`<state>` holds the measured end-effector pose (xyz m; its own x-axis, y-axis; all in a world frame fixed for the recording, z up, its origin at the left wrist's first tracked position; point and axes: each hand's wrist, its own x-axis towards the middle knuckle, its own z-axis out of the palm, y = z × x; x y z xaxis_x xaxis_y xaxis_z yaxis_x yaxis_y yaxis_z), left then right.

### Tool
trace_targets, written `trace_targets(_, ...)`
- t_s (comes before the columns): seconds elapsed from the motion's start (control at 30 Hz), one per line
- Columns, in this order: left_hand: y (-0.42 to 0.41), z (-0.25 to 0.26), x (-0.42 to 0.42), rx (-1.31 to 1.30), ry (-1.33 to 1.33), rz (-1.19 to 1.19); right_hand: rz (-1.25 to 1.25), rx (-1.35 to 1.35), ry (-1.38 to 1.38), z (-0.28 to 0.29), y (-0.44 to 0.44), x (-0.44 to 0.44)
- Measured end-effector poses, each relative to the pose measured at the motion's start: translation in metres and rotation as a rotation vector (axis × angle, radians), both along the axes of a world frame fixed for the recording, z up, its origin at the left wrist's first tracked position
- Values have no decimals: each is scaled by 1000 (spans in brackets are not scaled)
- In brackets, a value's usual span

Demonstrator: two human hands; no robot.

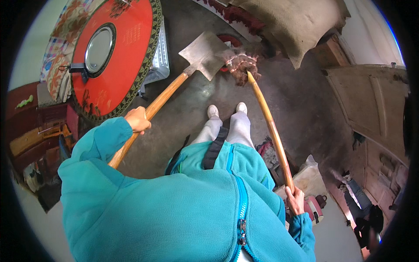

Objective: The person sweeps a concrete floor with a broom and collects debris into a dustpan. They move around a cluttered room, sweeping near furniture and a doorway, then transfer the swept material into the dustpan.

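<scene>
My left hand (137,120) grips the wooden shaft of a flat metal shovel (204,54), whose blade reaches forward above the concrete floor. In my right hand (295,199) is the end of a long, slightly bent wooden handle. That handle belongs to a broom (244,67) with a shaggy brown head, tied with light cords. The broom head is beside the right edge of the shovel blade; it is blurred, and whether the two touch I cannot tell. Partly hidden behind both is a red round container (230,40) with something pale in it.
At left stands a round red table (134,55) with a patterned rim and a shiny round centre. A white plastic crate (160,62) is beside it. A beige cover (291,23) hangs at the upper right. Wooden cabinets (366,95) line the right; a pink appliance (313,208) sits by my right hand.
</scene>
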<state>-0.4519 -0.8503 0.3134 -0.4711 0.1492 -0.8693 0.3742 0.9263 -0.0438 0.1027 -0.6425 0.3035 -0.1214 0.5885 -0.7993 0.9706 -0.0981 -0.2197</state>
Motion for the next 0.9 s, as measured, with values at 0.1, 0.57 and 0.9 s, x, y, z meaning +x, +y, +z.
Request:
trace_targets(0.1,6,-3,0,12,1,-46,157,70,-59,7,0,11)
trace_targets(0.57,1,-4,6,8,61,-105,124,198,-42,8,-25,-13)
trace_targets(0.9,-6,5,10,40,47,-77,177,199,-112,-26,-26,-20)
